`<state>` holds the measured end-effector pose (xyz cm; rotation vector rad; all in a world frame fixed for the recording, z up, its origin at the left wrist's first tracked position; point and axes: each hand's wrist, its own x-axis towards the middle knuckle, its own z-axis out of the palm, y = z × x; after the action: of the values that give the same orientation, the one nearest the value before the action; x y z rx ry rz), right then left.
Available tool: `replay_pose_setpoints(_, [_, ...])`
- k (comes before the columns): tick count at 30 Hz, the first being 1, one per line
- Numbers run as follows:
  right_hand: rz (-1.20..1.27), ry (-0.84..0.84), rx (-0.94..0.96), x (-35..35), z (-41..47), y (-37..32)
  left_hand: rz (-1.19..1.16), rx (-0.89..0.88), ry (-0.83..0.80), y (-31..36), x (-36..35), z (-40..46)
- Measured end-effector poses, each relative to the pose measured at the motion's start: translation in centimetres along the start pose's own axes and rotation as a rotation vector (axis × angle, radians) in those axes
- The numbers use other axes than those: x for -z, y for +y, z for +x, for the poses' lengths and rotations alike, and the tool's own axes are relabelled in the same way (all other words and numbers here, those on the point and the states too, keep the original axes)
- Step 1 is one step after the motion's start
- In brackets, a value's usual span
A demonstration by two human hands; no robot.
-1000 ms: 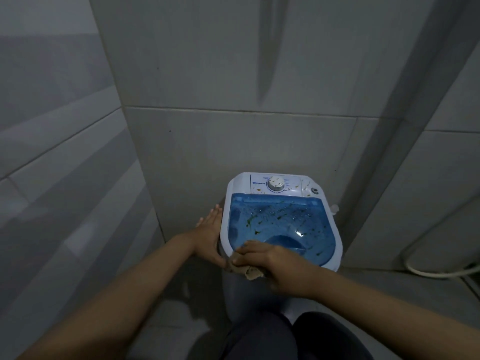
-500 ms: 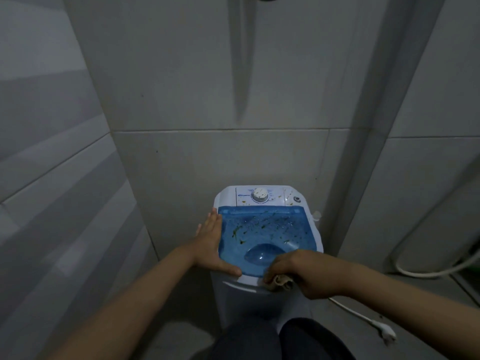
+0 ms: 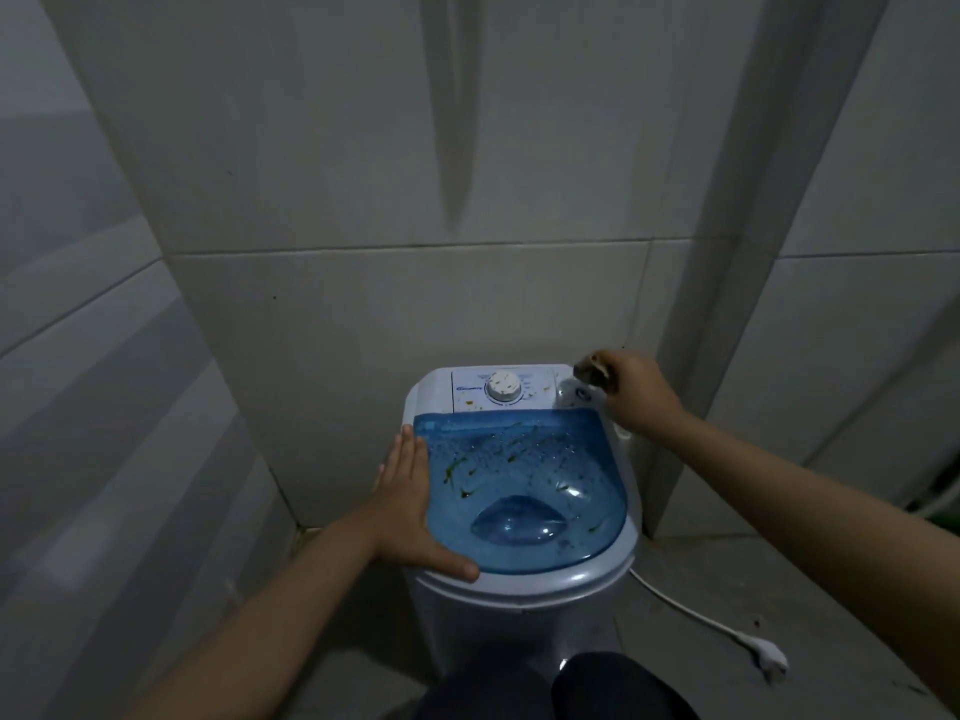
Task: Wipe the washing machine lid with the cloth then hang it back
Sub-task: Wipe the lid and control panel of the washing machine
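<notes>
A small white washing machine [image 3: 524,610] stands in a tiled corner. Its translucent blue lid [image 3: 524,480] is closed and speckled with dark green and brown bits. Behind the lid is a white control panel with a round dial [image 3: 503,385]. My left hand [image 3: 410,506] lies flat with fingers apart on the lid's left edge, thumb along the front rim. My right hand [image 3: 631,392] is at the back right corner of the machine, closed on a small bunched beige cloth [image 3: 592,368] that touches the panel's right end.
Grey tiled walls close in on the left, behind and on the right, with a wall column [image 3: 727,304] right of the machine. A white power cord with an unplugged plug [image 3: 763,654] lies on the floor at right. My dark-trousered knees [image 3: 561,688] are at the bottom.
My right hand has carried the cloth from the lid's front edge up the right side to the back right corner. My left hand has stayed on the left edge.
</notes>
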<state>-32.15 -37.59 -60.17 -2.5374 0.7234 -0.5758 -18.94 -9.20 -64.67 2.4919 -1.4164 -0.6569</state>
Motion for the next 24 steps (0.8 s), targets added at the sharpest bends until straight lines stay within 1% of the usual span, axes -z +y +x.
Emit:
replay_pose_setpoints(3, [-0.002,0.067,-0.053,-1.1,2.2,0.2,0.010,0.003,-0.004,-0.1,-0.1,0.1])
replay_pose_setpoints(4, [-0.013,0.056,-0.052,-1.3,2.6,0.1,0.012,0.003,-0.001,-0.1,-0.1,0.1])
replay_pose_setpoints(7, [-0.070,-0.059,-0.034,-2.2,3.0,0.1,0.016,-0.002,0.006,-0.2,-0.1,0.1])
replay_pose_setpoints(12, [-0.176,-0.130,-0.059,-2.0,2.0,0.8,0.000,-0.004,0.002,-0.2,0.0,0.0])
replay_pose_setpoints(14, [-0.203,-0.153,-0.064,-1.2,0.9,1.1,-0.001,-0.002,0.001,-0.1,0.0,0.0])
replay_pose_setpoints(18, [-0.247,-0.152,-0.014,-0.5,-2.7,0.5,0.005,-0.002,0.012,0.0,0.1,0.0])
replay_pose_setpoints(24, [-0.280,-0.156,-0.031,-0.3,-7.9,-0.5,0.011,0.006,0.006,0.5,0.4,-0.4])
